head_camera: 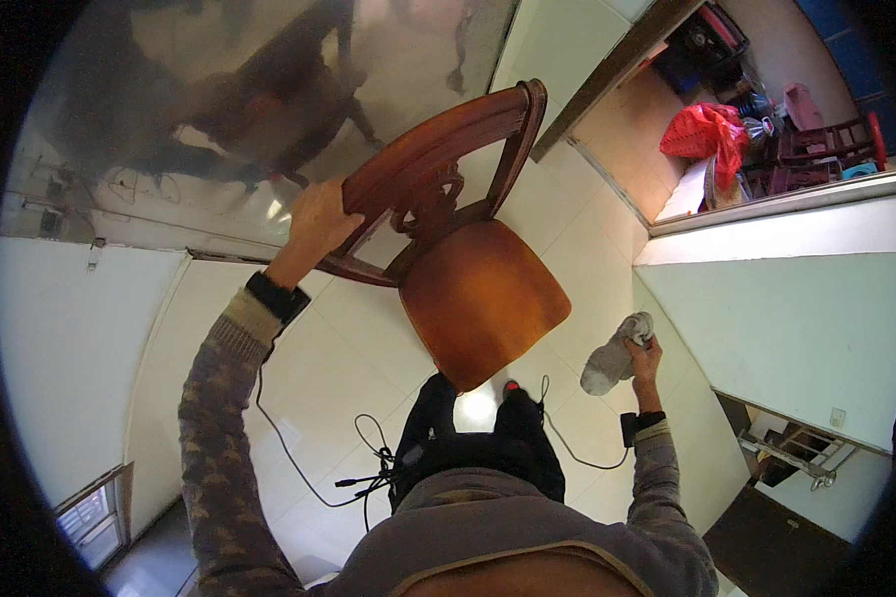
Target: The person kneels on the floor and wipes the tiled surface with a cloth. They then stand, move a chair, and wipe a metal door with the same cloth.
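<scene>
A brown wooden chair (485, 298) stands in front of me, its curved backrest turned away towards the upper left. My left hand (319, 220) grips the left end of the backrest's top rail, and the fingers behind the wood are hidden. Out to the right, clear of the seat, my right hand (644, 357) holds a crumpled grey cloth (608, 366) that hangs over the tiled floor. Both wrists wear black bands with cables running from them.
A large glossy reflective panel (216, 97) rises beyond the chair at upper left. At upper right, a doorway shows a red plastic bag (705, 138) among piled items. Black cables (373, 477) dangle beside my left leg. A pale wall (776, 321) is at right.
</scene>
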`<state>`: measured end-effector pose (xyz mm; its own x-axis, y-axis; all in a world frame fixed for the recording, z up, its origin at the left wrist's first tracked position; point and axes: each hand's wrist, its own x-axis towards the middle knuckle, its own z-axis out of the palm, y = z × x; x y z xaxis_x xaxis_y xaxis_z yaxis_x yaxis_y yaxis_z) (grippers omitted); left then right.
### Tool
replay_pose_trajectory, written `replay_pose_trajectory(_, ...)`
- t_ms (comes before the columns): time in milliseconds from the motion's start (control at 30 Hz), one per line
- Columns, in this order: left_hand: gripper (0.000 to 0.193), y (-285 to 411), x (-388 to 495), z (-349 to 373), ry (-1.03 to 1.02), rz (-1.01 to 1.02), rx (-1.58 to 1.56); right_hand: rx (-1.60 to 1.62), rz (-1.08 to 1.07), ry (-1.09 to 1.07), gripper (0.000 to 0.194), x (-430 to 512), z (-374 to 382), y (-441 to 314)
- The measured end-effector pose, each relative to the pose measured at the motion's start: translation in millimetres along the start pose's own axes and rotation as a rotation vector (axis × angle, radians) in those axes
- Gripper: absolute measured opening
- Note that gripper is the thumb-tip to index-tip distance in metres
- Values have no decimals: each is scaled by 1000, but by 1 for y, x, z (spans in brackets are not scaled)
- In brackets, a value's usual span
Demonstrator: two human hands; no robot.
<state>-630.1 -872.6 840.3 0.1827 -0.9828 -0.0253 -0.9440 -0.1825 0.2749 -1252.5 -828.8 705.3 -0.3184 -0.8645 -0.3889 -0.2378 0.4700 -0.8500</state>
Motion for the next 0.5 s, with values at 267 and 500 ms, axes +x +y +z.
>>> replay_pose_trajectory(267,54,-23,4,8,-12,27,-94,-255,-206,128,40,-30,-109,-96)
replay_pose_trajectory(500,48,-18,5,-7,-11,42,-122,-393,-188,479,53,-67,-271,-124)
